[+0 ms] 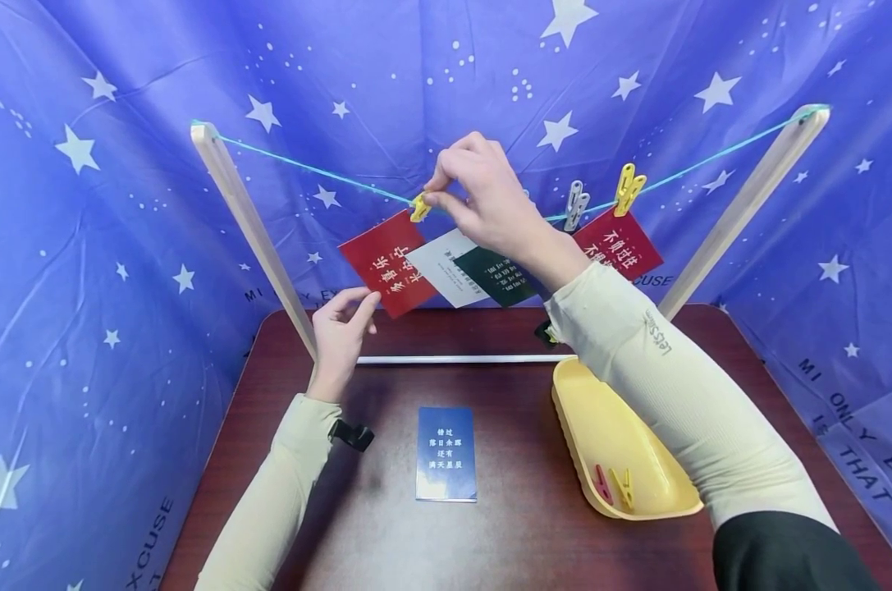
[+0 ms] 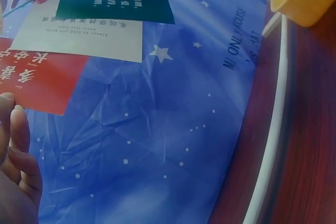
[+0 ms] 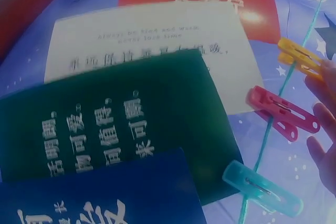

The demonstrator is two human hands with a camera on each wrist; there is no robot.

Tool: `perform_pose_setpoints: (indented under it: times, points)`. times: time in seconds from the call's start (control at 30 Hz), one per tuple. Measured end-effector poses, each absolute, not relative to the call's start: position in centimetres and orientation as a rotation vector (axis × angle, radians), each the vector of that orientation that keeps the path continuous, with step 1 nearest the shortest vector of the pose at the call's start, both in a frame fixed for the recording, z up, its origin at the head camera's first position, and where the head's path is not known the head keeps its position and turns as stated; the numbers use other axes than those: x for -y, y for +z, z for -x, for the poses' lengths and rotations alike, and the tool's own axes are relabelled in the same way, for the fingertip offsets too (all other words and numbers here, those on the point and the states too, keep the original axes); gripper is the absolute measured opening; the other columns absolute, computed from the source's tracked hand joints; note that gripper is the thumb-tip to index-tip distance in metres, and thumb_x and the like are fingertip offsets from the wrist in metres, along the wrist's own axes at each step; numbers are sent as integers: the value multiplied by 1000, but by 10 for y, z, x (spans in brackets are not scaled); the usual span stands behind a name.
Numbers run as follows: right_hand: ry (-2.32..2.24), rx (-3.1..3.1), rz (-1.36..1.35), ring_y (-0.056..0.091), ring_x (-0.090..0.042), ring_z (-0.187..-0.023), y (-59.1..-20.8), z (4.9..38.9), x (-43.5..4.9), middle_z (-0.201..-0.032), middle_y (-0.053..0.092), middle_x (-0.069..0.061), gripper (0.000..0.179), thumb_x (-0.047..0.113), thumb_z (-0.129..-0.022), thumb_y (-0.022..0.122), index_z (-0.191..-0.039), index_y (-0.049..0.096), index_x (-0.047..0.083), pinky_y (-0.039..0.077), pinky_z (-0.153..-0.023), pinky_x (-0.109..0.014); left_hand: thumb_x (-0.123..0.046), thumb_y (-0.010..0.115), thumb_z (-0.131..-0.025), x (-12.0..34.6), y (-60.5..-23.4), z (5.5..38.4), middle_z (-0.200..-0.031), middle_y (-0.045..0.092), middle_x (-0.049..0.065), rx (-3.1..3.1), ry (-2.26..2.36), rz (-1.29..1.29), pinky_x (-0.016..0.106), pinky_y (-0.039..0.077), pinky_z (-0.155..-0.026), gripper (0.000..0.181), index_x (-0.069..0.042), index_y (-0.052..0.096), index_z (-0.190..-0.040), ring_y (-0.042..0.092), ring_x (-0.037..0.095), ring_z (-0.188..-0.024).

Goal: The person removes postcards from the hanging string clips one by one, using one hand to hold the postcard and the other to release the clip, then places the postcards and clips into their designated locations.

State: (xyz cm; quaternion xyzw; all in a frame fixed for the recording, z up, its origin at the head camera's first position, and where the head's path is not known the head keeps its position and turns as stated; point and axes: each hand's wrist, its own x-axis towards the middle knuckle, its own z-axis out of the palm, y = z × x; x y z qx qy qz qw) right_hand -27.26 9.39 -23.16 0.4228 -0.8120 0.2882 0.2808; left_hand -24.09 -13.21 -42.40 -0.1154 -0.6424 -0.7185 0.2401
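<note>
My right hand [image 1: 482, 193] pinches a yellow clothespin [image 1: 419, 208] on the teal string [image 1: 305, 168], at the top corner of a red card [image 1: 375, 254]. Thumb and fingers of my left hand [image 1: 342, 332] hold that card by its lower edge. Beside it hang a white card [image 1: 441, 271] and a green card [image 1: 490, 279], partly overlapping. In the right wrist view, a pink clothespin [image 3: 281, 111] and a teal clothespin [image 3: 260, 187] grip the string, and a blue card [image 3: 152, 187] overlaps the green one. My right forearm hides part of the row in the head view.
Farther right hang a grey clothespin [image 1: 576, 205] and another red card [image 1: 633, 246] under a yellow clothespin [image 1: 626, 193]. Wooden posts [image 1: 249, 230] hold the string. On the table lie a dark blue card [image 1: 446, 451] and a yellow basket [image 1: 566, 414] containing red and yellow clothespins [image 1: 624, 487].
</note>
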Motion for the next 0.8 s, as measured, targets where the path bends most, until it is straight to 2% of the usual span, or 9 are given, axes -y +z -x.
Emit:
perform_pose_setpoints:
  times: [0.2, 0.33, 0.6, 0.8]
  points:
    - [738, 2126, -1134, 53, -32, -100, -233, 271, -96, -92, 74, -10, 11, 6, -95, 74, -90, 65, 1, 35, -101, -46, 9, 70, -94, 134, -422, 239, -63, 64, -13, 1734, -1997, 277, 16, 35, -46, 14, 20, 67, -102, 53, 6, -46]
    - [732, 2098, -1126, 53, -31, -100, -234, 270, -98, -92, 74, -9, 10, 7, -95, 74, -91, 66, 2, 35, -100, -46, 12, 67, -94, 136, -418, 233, -67, 66, -14, 1722, -2025, 231, 15, 39, -47, 15, 22, 64, -103, 53, 5, -46]
    - [723, 2063, -1120, 52, -32, -99, -236, 269, -105, -91, 73, -11, 11, 6, -96, 74, -91, 65, 1, 33, -96, -44, 10, 70, -94, 142, -421, 230, -74, 70, -10, 1677, -2057, 213, 16, 45, -50, 17, 23, 63, -103, 54, 9, -46]
    - [705, 2048, -1118, 53, -32, -100, -236, 268, -108, -91, 74, -10, 11, 7, -96, 74, -91, 66, 1, 33, -96, -44, 6, 73, -93, 148, -427, 230, -73, 70, -6, 1651, -2046, 226, 19, 46, -50, 20, 21, 64, -102, 55, 11, -45]
